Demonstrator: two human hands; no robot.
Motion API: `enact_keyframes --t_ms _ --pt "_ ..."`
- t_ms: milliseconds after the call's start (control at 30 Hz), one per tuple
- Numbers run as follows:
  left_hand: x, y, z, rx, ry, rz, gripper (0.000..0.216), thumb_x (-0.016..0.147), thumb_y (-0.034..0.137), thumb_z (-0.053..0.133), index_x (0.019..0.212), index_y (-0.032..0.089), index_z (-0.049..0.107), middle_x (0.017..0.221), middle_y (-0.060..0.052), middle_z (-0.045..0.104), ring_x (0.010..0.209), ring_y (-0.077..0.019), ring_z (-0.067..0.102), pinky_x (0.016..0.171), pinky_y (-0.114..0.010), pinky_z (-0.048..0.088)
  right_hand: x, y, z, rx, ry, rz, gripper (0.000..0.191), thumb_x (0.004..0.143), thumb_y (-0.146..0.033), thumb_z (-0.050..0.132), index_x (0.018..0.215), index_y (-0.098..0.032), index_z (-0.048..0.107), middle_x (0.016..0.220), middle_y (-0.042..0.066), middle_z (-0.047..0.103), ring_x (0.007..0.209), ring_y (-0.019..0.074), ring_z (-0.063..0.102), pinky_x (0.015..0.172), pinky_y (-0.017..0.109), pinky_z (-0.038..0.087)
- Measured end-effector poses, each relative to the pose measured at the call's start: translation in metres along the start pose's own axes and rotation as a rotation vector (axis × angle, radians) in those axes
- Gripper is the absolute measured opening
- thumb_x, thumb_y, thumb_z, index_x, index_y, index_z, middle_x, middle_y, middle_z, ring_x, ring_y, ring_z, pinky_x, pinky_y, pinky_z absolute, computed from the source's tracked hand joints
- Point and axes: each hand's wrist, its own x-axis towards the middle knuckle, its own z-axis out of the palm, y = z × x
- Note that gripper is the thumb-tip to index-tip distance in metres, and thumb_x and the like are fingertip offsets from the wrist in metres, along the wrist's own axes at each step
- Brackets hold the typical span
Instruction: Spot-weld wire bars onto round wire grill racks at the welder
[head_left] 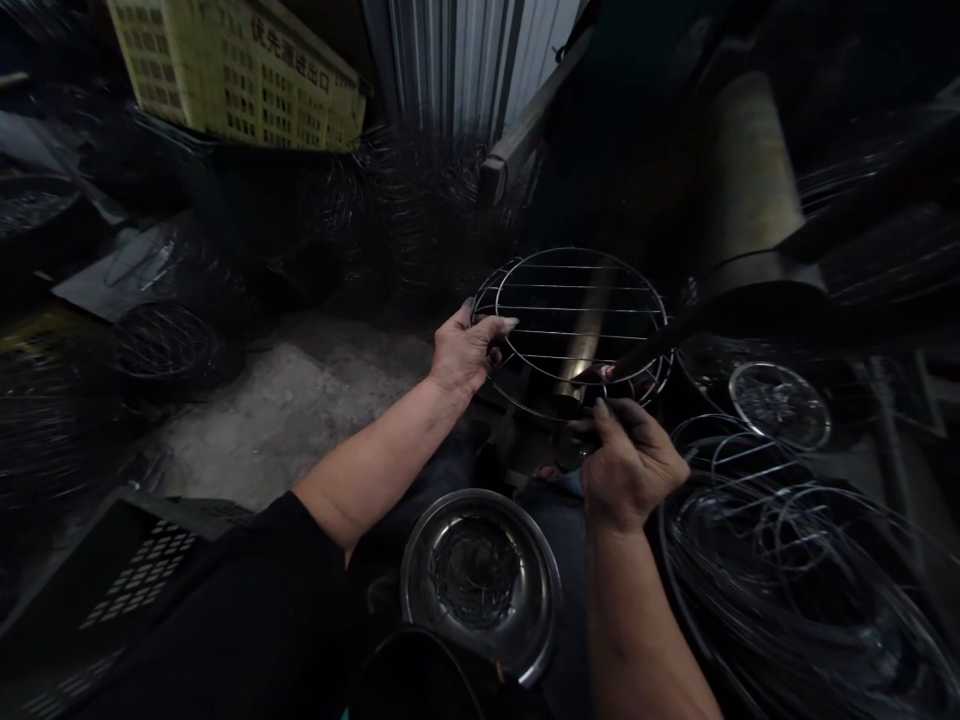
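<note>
A round wire rack [574, 309], with parallel bars across a hoop and a second ring below it, is held out in front of me. My left hand [469, 348] grips its left rim, thumb on top. At the near right edge of the rack, my right hand [634, 450] has its fingers pinched together; a small bit of wire seems to stick up from them, but what they hold is too dark to make out. A brass-coloured rod [589, 335] stands under the rack, and a dark arm with a coppery tip [606, 372] meets the rack's near rim.
A steel bowl [482, 505] with small wire pieces is at my lap. Coiled wire and hoops [795, 560] pile up on the right. A thick cylinder [757, 170] juts in at upper right. A yellow crate [300, 85] stands back left, a green crate [142, 570] near left.
</note>
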Motion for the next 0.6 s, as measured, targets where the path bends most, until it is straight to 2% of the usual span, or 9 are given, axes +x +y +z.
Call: enact_keyframes --t_ms 267,600 --pt "-0.0017 0.0025 0.0020 0.005 0.002 -0.010 0.039 0.051 0.015 0.080 0.084 0.020 0.058 0.066 0.005 0.055 0.056 -0.0085 0.054 0.047 -0.020 0.032 -0.0003 -0.0002 0.0009 -0.037 0.023 -0.039 0.020 0.067 -0.031 0.078 0.077 -0.015 0.070 0.062 -0.002 0.064 0.045 0.0139 0.062 0.045 0.024 0.050" --pt "0.0002 0.0033 0.0045 0.032 0.012 0.019 0.036 0.050 0.017 0.079 0.078 0.020 0.057 0.066 0.004 0.057 0.055 -0.0097 0.054 0.045 -0.021 0.032 0.0048 0.0036 0.0008 0.014 0.023 -0.005 0.022 0.065 -0.029 0.078 0.078 -0.014 0.070 0.062 -0.002 0.065 0.045 0.0130 0.061 0.045 0.023 0.048"
